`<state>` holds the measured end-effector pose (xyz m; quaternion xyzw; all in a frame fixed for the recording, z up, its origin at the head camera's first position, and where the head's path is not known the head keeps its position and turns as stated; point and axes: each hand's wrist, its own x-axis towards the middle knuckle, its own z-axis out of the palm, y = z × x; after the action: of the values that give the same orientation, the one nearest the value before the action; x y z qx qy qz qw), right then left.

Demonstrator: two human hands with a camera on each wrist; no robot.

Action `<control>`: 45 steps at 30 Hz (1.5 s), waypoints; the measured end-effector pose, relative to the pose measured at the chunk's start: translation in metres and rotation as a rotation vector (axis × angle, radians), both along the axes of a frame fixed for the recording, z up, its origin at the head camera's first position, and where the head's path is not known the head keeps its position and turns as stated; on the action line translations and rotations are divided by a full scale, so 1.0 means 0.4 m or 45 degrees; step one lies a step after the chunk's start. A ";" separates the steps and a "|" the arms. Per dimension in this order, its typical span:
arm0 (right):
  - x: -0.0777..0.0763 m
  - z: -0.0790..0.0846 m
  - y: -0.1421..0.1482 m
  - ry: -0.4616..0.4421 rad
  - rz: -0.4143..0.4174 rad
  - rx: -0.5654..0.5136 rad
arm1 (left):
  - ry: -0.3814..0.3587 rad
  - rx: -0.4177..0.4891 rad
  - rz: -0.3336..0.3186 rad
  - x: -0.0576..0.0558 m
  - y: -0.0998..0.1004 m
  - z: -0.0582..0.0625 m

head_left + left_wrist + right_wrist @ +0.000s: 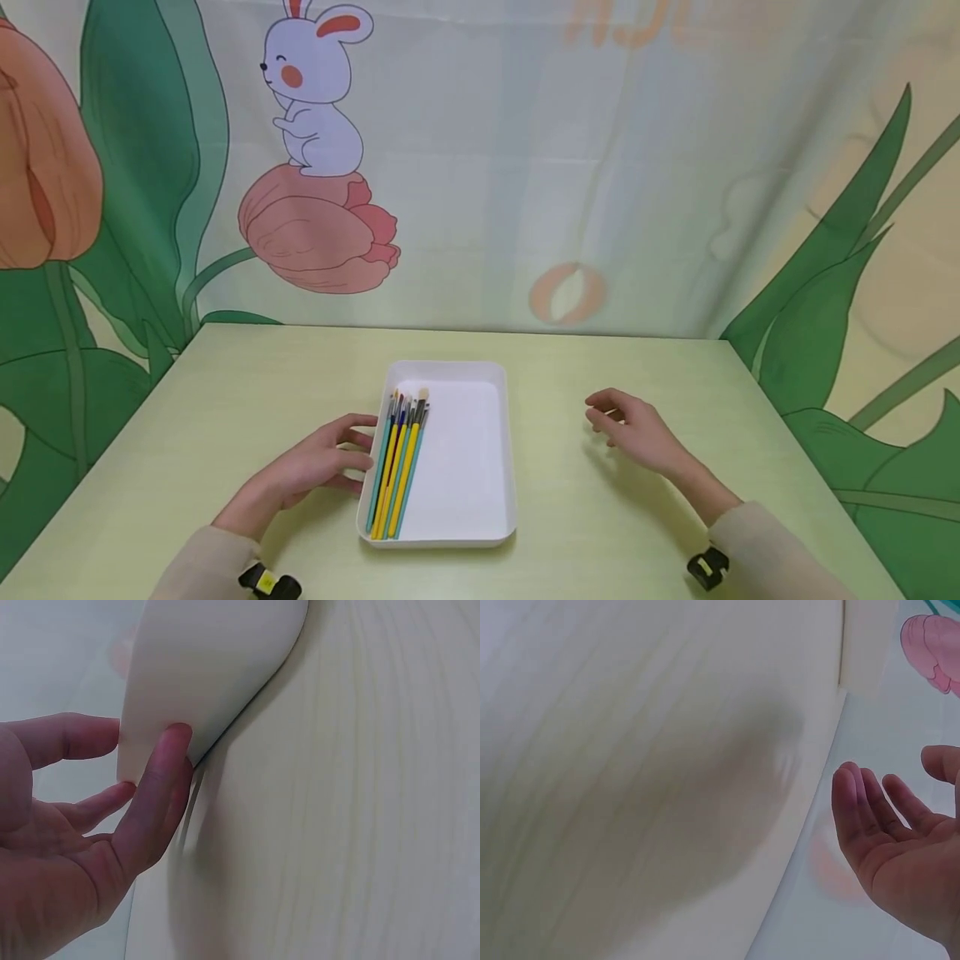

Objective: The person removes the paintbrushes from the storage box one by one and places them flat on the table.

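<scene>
A white rectangular tray (465,467) lies on the table, and several thin paintbrushes (397,471) with yellow and teal handles rest along its left side, bristles toward the far end. My left hand (322,458) is at the tray's left edge. In the left wrist view its fingertips (177,739) touch the outer wall of the tray (210,667). To the right of the tray, my right hand (633,429) hovers above the table, fingers loosely bent. It holds nothing, as the right wrist view also shows of the hand (900,855).
The pale yellow-green table (577,533) ends at a hanging cloth (480,167) printed with a rabbit, tulips and leaves. Each wrist wears a black strap device, the left one (270,582) and the right one (708,568).
</scene>
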<state>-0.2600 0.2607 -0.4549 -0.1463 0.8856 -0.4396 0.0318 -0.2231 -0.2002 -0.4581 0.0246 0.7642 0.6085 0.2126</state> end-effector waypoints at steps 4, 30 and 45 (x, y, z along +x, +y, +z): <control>0.005 0.014 -0.024 -0.032 0.009 -0.089 | 0.005 0.019 -0.015 -0.003 0.007 0.000; 0.026 0.063 -0.163 -0.339 0.095 -0.624 | 0.006 0.031 -0.017 -0.007 0.045 -0.008; 0.036 0.063 -0.224 -0.480 0.213 -0.560 | 0.030 0.058 -0.023 -0.009 0.080 -0.014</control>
<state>-0.2455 0.1712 -0.4297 -0.1380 0.7326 -0.6361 0.1993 -0.2268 -0.1683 -0.4636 0.0433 0.7524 0.6234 0.2085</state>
